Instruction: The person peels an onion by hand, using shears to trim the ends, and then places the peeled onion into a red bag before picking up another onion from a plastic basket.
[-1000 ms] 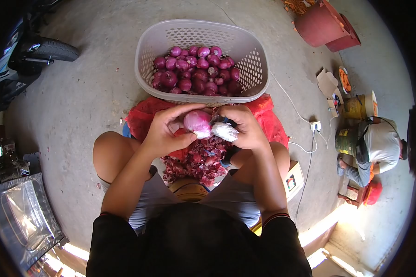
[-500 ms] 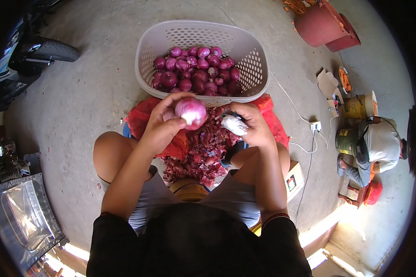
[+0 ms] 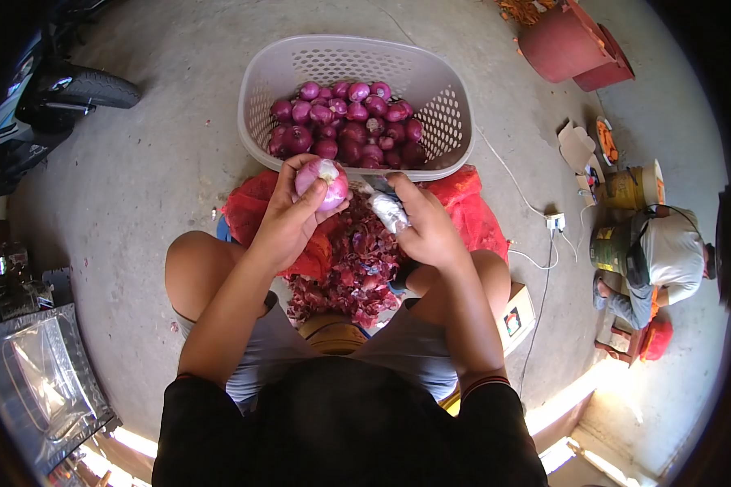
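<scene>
My left hand (image 3: 288, 217) is wrapped around a red onion (image 3: 333, 193), whose pale end faces up toward me. In my right hand (image 3: 432, 229) is a knife (image 3: 389, 213) with a white-wrapped handle, its grey blade pointing left toward the onion. Both hands are just in front of a grey plastic basket (image 3: 260, 73) of shiny purple onions (image 3: 353, 130). Under them, a heap of dark red onion skins (image 3: 353, 272) lies between my knees, on and around red net sacking (image 3: 467, 213).
A motorcycle wheel (image 3: 97, 87) stands at left. Red tubs (image 3: 564, 45) are at the upper right. Another person (image 3: 674, 252) sits at the right near buckets (image 3: 623, 188). A white socket block (image 3: 554, 221) with cables lies on the floor, a carton (image 3: 518, 318) by my right knee.
The onion has turned in my left hand and risen slightly, its pale end now upward. My right hand has moved left, bringing the knife closer to the onion.
</scene>
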Demonstrator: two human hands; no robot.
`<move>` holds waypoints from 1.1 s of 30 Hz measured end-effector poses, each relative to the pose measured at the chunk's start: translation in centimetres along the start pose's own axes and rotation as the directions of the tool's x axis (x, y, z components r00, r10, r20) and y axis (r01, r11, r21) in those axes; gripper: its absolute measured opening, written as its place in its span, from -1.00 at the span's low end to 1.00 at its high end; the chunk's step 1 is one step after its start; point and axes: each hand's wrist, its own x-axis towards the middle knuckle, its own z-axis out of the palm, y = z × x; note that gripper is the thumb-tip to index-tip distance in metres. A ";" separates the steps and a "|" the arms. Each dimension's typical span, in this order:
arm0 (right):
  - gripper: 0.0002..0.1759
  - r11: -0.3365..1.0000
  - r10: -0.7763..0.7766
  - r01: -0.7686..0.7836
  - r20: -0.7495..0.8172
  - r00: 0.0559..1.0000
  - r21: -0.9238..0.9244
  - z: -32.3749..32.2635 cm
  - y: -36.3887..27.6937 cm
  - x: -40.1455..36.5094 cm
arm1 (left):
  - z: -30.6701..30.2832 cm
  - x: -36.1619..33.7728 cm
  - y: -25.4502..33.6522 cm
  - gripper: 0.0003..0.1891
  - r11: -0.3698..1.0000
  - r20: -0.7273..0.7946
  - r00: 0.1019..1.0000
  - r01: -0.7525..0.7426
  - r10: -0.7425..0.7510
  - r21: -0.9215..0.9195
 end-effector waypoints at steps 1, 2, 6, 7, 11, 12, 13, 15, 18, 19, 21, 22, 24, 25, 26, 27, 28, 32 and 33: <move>-0.41 1.000 -0.010 0.009 -0.056 0.998 -0.020 0.9 0.0 0.0 | 0.0 0.0 -0.2 -0.64 1.000 -0.019 1.000 -0.015 0.015 -0.005; -0.38 0.999 -0.021 0.017 -0.112 0.993 -0.041 1.7 -0.1 0.0 | -0.1 0.0 -0.3 -0.63 0.999 -0.035 0.999 -0.020 0.018 -0.033; -0.36 0.985 -0.121 0.143 -0.208 0.971 0.095 3.4 -0.4 0.3 | -0.7 0.1 -1.3 -0.55 0.994 -0.057 0.998 -0.046 0.040 -0.101; -0.41 0.984 -0.116 0.142 -0.212 0.970 0.108 3.5 -0.4 0.2 | -0.8 0.0 -1.5 -0.52 0.993 -0.053 0.997 -0.054 0.049 -0.108; -0.52 0.982 -0.181 0.189 -0.220 0.959 0.015 3.4 -0.9 0.4 | -1.1 -0.3 -1.7 -0.42 0.985 -0.012 0.992 -0.126 0.125 -0.118; -0.52 0.976 -0.218 0.213 -0.216 0.952 -0.045 3.3 -1.0 0.5 | -1.1 -0.3 -1.7 -0.41 0.983 -0.012 0.990 -0.143 0.142 -0.118; -0.49 0.980 -0.198 0.198 -0.175 0.964 -0.018 3.2 -1.1 0.6 | -1.1 -0.3 -1.7 -0.39 0.980 -0.012 0.987 -0.158 0.158 -0.119; -0.44 0.986 -0.159 0.162 -0.089 0.983 0.032 3.0 -1.3 0.6 | -0.8 -0.2 -1.7 -0.36 0.975 -0.021 0.983 -0.185 0.184 -0.121; -0.39 0.960 -0.233 0.256 -0.182 0.955 0.113 3.7 -0.9 0.7 | -0.8 -0.3 -1.5 -0.28 0.982 -0.024 0.983 -0.184 0.184 -0.036; -0.37 0.944 -0.279 0.310 -0.227 0.933 0.113 3.8 -0.8 0.8 | -0.8 -0.3 -1.5 -0.25 0.984 -0.023 0.984 -0.177 0.177 0.007; -0.35 0.952 -0.244 0.278 -0.227 0.943 0.131 4.3 -0.2 0.7 | -0.5 -0.2 -1.4 -0.27 0.974 -0.010 0.974 -0.227 0.227 -0.001; -0.34 0.955 -0.227 0.262 -0.226 0.947 0.140 4.5 0.0 0.7 | -0.4 -0.2 -1.3 -0.27 0.968 -0.004 0.968 -0.251 0.251 -0.005; -0.34 0.956 -0.201 0.236 -0.199 0.959 0.175 4.5 0.1 0.7 | -0.5 -0.2 -1.4 -0.26 0.959 -0.005 0.959 -0.283 0.283 0.019; -0.34 0.956 -0.188 0.223 -0.186 0.964 0.191 4.4 0.0 0.8 | -0.5 -0.1 -1.4 -0.26 0.954 -0.005 0.954 -0.298 0.298 0.031; -0.36 0.965 -0.188 0.214 -0.168 0.968 0.153 4.2 -0.2 0.7 | -0.5 -0.1 -1.5 -0.26 0.950 -0.009 0.951 -0.308 0.309 0.040; -0.38 0.972 -0.188 0.206 -0.149 0.971 0.113 3.8 -0.5 0.7 | -0.6 -0.1 -1.5 -0.25 0.947 -0.013 0.947 -0.319 0.320 0.049; -0.40 0.977 -0.187 0.198 -0.131 0.974 0.074 3.5 -0.9 0.7 | -0.6 0.0 -1.5 -0.25 0.943 -0.017 0.944 -0.329 0.330 0.058; -0.48 0.985 -0.146 0.158 -0.146 0.978 0.069 3.5 -1.7 0.9 | -0.8 0.0 -1.7 -0.26 0.931 -0.020 0.936 -0.347 0.352 0.116; -0.49 0.986 -0.145 0.155 -0.139 0.980 0.067 3.5 -1.8 0.9 | -0.7 0.0 -1.6 -0.26 0.930 -0.018 0.936 -0.348 0.352 0.121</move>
